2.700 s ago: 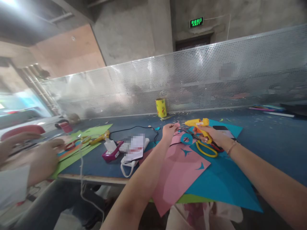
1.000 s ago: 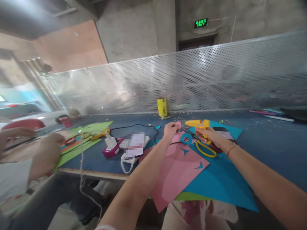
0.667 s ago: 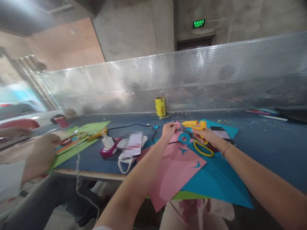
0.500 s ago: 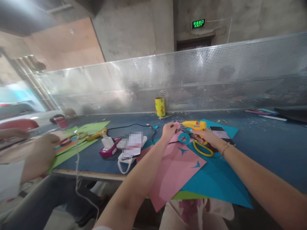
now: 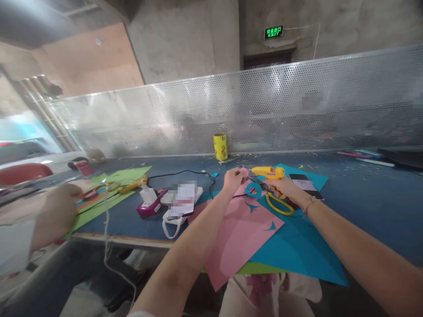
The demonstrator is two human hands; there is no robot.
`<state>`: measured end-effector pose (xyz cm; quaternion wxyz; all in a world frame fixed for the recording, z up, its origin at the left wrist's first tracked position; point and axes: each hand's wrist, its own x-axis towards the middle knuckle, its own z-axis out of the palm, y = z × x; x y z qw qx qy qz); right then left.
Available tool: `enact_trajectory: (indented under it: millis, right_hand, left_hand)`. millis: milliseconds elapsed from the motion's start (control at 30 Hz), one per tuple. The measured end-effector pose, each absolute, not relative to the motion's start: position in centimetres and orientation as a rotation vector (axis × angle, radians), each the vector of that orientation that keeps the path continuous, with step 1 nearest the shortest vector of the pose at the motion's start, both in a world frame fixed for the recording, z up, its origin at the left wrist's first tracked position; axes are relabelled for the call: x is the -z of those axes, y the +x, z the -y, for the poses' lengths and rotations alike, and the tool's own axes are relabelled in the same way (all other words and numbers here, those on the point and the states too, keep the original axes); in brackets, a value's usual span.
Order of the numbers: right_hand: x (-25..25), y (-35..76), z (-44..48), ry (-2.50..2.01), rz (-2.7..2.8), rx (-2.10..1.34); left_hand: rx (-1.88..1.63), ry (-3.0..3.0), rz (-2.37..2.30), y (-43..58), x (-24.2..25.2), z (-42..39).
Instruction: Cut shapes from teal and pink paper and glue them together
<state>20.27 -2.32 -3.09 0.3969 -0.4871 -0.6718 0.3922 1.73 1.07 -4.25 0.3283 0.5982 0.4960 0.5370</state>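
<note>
My left hand (image 5: 234, 179) is closed on a small pink paper piece (image 5: 244, 172). My right hand (image 5: 283, 187) is wrapped round a yellow glue gun (image 5: 268, 172), whose nozzle points left at the pink piece, very near it. Just below the hands lie a blue paper ring (image 5: 253, 189) and yellow-handled scissors (image 5: 280, 205). A pink sheet (image 5: 234, 237) with small blue cutouts (image 5: 253, 207) rests over a large blue sheet (image 5: 300, 246). Beside my right wrist is a phone (image 5: 306, 185).
A yellow can (image 5: 220, 147) stands by the perforated metal screen (image 5: 185, 119). To the left are a purple power strip (image 5: 150, 207), another phone (image 5: 183, 200), cables, green sheets (image 5: 89, 219) and a second yellow glue gun (image 5: 132, 184). Another person's arm (image 5: 56, 207) is at far left.
My hands have hardly moved. The other person's farther arm at the far left has shifted. The glue gun's nozzle still points at the pink piece.
</note>
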Motion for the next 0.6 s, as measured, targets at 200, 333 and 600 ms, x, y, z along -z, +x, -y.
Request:
enact_trajectory:
  millis: [200, 333, 600]
  right_hand:
    - [3.18, 20.3, 2.14, -1.263, 1.731, -0.933]
    - [3.19, 20.29, 2.16, -1.289, 1.722, -0.924]
    - [2.82, 20.26, 2.38, -1.325, 1.755, -0.94]
  left_hand:
    - [-1.411, 1.584, -1.311, 1.65, 4.51, -1.35]
    - [-1.402, 1.557, -1.314, 1.74, 4.27, -1.14]
    - [-1.39, 1.59, -1.332, 1.65, 4.27, -1.18]
